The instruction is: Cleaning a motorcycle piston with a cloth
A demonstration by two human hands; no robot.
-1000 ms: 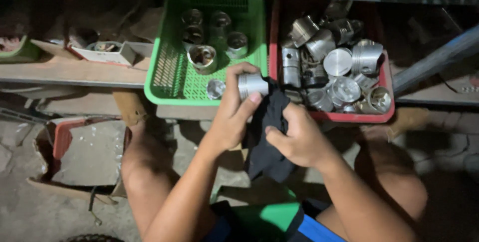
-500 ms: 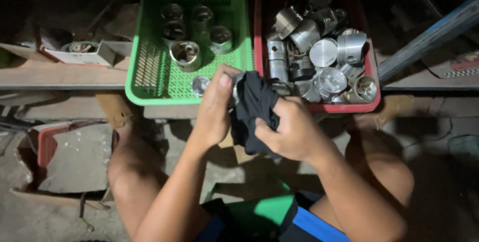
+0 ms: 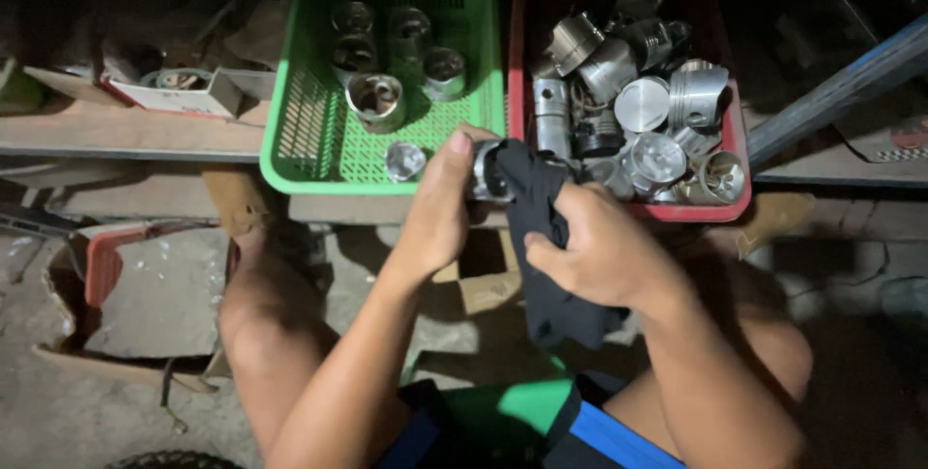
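Fingers (image 3: 454, 155) of the left hand (image 3: 440, 208) curl around a metal piston (image 3: 483, 171), thumb up along its near side; grip closed on it. Right hand (image 3: 599, 251) is fisted on a dark rag (image 3: 541, 237), bunching it against the piston's right side. The rag drapes over most of the piston and hangs below the right hand. The piston sits just in front of the near rim of the green basket (image 3: 300, 140), at the seam where that basket meets the red tray (image 3: 517, 73).

Surface: the green basket rests on a worn wooden shelf (image 3: 126, 135), with the red tray touching its right side. Inside the basket are five cleaner pistons (image 3: 375, 100), spread apart. The red tray holds a heaped pile of pistons (image 3: 643, 106), some on their sides. Left of the basket lies a shallow cardboard box (image 3: 179, 92) with small parts. Below the basket is a rough concrete floor with a broken slab (image 3: 155, 295). Right of the red tray a blue-grey bar (image 3: 831, 92) slants upward.

Hidden: the piston's far side is under the rag. Shelf corners are too dark to read. Bare knees and blue-green shorts (image 3: 522, 421) are cut off at the bottom edge.
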